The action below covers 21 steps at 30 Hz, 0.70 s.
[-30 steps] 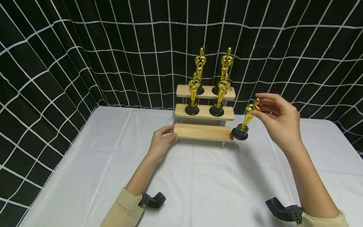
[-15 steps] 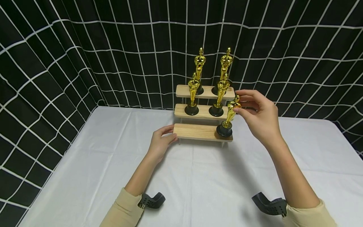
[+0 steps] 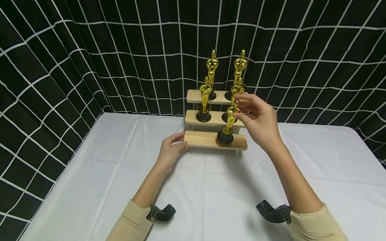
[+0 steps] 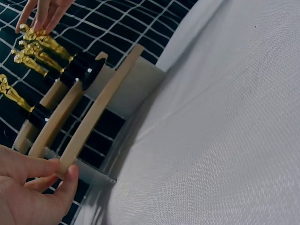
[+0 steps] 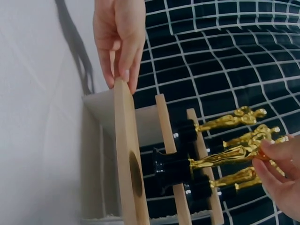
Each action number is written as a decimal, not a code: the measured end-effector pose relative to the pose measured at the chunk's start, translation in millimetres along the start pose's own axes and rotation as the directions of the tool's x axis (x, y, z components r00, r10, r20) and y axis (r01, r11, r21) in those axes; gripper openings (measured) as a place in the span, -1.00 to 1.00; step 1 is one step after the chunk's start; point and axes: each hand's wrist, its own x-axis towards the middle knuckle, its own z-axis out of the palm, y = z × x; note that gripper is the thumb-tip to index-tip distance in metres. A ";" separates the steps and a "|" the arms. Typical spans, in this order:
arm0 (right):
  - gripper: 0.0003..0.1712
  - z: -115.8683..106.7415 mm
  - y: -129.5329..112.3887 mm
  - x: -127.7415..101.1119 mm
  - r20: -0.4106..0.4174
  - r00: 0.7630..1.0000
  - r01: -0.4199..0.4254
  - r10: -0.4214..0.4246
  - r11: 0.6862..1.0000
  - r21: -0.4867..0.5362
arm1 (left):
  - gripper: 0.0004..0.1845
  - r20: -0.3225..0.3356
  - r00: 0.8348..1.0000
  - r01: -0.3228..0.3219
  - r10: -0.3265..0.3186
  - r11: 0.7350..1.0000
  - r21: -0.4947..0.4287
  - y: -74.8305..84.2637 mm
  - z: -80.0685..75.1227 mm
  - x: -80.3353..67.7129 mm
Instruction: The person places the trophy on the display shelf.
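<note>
My right hand [image 3: 260, 122] pinches a gold trophy statuette [image 3: 230, 121] by its upper body, between thumb and fingers. In the right wrist view its round black base [image 5: 171, 168] hangs a little clear of the lowest wooden shelf [image 3: 200, 138], with a shadow on the board. My left hand [image 3: 169, 152] grips the left end of that shelf, thumb at the front edge. Behind, one statuette [image 3: 205, 97] stands on the left of the middle shelf [image 3: 191, 117]. Another is partly hidden by my right hand. Two more statuettes, the left one [image 3: 212, 65] included, stand on the top shelf [image 3: 194, 96].
The three-step display stand has clear side supports [image 4: 96, 171] and stands on a white tablecloth [image 3: 126, 167]. Close behind it hangs a black curtain [image 3: 141, 63] with a white grid. A black wrist mount [image 3: 274, 212] sits on each forearm.
My right hand has carried the statuette leftward, from beyond the right end of the lowest shelf to over its right-middle part. My left hand has stayed on the shelf's left end.
</note>
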 end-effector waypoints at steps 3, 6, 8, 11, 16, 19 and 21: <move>-0.49 5.7 -1.2 1.8 0.008 1.000 -0.003 0.003 1.000 -0.002 | -0.53 -0.001 1.000 -0.001 0.001 1.000 -0.002 -0.3 0.2 0.1; -0.50 11.6 -1.2 4.0 0.019 1.000 -0.001 0.000 1.000 0.008 | -0.53 -0.003 1.000 -0.001 0.001 1.000 0.000 -0.5 0.1 0.3; -0.50 15.3 -1.8 4.8 0.027 1.000 -0.002 0.002 1.000 0.012 | -0.53 -0.005 1.000 0.002 -0.002 1.000 0.004 -0.8 0.2 0.5; -0.50 20.5 -2.5 5.3 0.036 0.999 -0.013 0.012 1.000 0.029 | -0.53 -0.006 1.000 0.007 -0.007 1.000 0.010 -0.4 0.1 -0.1; -0.51 28.6 -4.0 6.3 0.056 0.998 -0.026 0.023 0.998 0.056 | -0.53 -0.003 1.000 0.011 -0.011 1.000 0.011 -0.1 0.4 -0.1; -0.51 33.0 -4.9 7.1 0.067 0.998 -0.019 0.014 0.998 0.065 | -0.53 -0.002 1.000 0.012 -0.011 1.000 0.010 0.2 0.6 0.2; -0.51 36.1 -4.4 7.8 0.071 0.997 -0.011 0.007 0.998 0.063 | -0.53 -0.002 1.000 0.014 -0.014 1.000 0.008 0.7 0.5 -0.1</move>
